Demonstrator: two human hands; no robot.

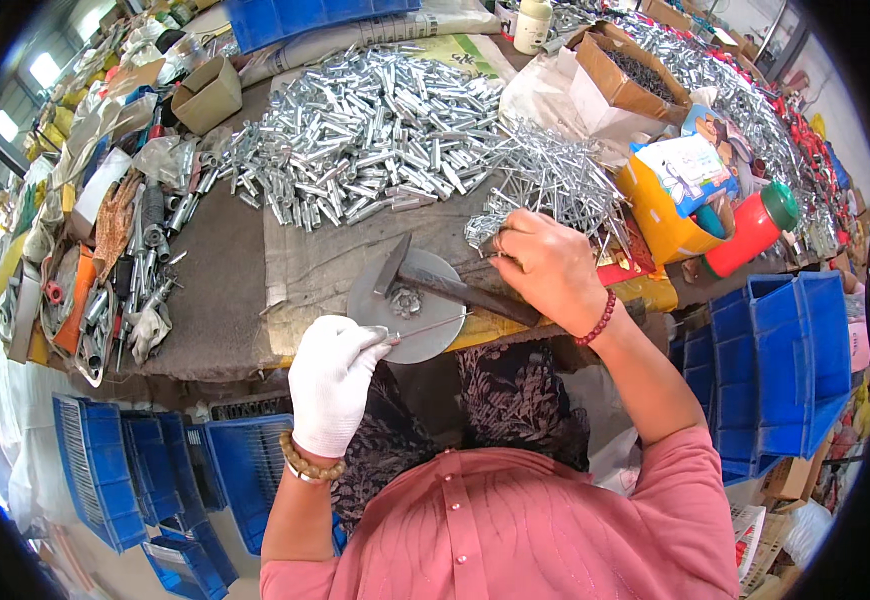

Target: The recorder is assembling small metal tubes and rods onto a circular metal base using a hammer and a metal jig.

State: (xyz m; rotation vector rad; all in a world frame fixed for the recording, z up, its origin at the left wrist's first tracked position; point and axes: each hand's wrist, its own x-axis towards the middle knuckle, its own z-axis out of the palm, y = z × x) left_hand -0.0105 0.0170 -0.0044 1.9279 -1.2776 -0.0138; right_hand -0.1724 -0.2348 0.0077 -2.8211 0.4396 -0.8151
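My left hand [333, 385], in a white glove, pinches one end of a thin metal rod [435, 326]. The rod points right across a round grey metal plate [363, 300] at the bench's front edge. A hammer [470, 293] lies over the plate, its head towards the far left and its handle towards my right wrist. Small metal bits [405, 302] sit in the plate's middle. My bare right hand [553, 268] is beside a little heap of small metal parts [480, 232], fingertips drawn together. Whatever they hold is too small to make out.
Behind lie a large heap of metal sleeves [375, 130] and a pile of thin rods [565, 185]. Tools [135, 250] crowd the left. A yellow box [660, 205] and red bottle [750, 235] stand right. Blue bins [780, 360] flank me below.
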